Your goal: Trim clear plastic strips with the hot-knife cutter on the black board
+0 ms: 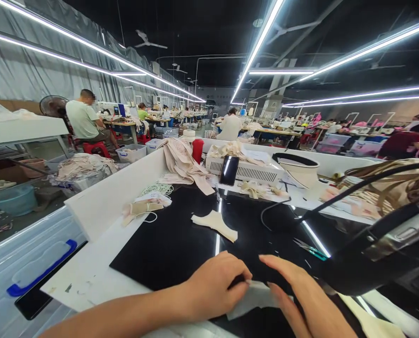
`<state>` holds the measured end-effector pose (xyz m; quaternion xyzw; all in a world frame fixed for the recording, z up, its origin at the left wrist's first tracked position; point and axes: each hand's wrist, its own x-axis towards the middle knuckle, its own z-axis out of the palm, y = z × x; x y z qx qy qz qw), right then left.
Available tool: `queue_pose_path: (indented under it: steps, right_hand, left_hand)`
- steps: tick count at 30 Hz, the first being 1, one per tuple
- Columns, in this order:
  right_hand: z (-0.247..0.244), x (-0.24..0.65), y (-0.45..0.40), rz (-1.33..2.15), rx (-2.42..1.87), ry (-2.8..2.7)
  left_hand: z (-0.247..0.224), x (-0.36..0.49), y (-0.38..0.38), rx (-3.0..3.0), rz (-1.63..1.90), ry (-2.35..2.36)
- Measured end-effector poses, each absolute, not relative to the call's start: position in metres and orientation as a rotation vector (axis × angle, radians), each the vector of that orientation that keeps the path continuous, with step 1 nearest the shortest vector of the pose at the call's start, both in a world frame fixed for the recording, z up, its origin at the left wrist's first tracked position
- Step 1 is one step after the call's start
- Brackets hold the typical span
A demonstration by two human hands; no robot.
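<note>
My left hand (218,284) pinches the edge of a thin, pale, partly see-through piece of material (257,296) between thumb and fingers. At the piece's right end is my right hand (301,291), its thumb and fingers spread apart; whether the thumb touches the material is unclear. Both hands are low over a glossy black work surface (167,239). Beyond them lies a curved cream fabric piece (214,223), flat on the black surface. To the right, teal-handled thread snips (313,249) rest near a dark machine (375,249).
A low white wall (114,199) borders the table. Along the back are a phone (229,170), a vented white box (244,170), a red cup (197,150) and draped fabric (184,159). A black cable (364,183) arches at right. Several people sit at machines farther off.
</note>
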<state>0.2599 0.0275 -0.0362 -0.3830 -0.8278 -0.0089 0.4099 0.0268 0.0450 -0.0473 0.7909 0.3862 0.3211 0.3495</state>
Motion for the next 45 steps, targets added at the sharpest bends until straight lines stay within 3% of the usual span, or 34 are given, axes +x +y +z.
queue_pose_path:
  steps: [7, 17, 25, 34, 45]
  right_hand:
    - [-0.044, 0.246, 0.043, 0.438, -1.217, -2.068]
    - [-0.030, 0.231, 0.053, 0.496, -1.116, -1.952]
    - [-0.033, 0.208, 0.070, 0.879, -1.235, -1.769]
    - [-0.026, 0.177, 0.123, 0.605, -1.254, -1.844]
    - [-0.053, 0.170, 0.143, 0.164, -1.320, -2.091]
  left_hand:
    - [-0.037, 0.017, 0.051, 1.747, 0.888, 0.983]
    - [-0.037, 0.010, 0.068, 1.447, 0.924, 0.946]
    - [-0.032, -0.008, 0.088, 1.470, 0.997, 1.038]
    - [-0.012, -0.038, 0.140, 1.857, 1.050, 1.288]
    - [-0.025, -0.038, 0.161, 2.343, 0.664, 1.500]
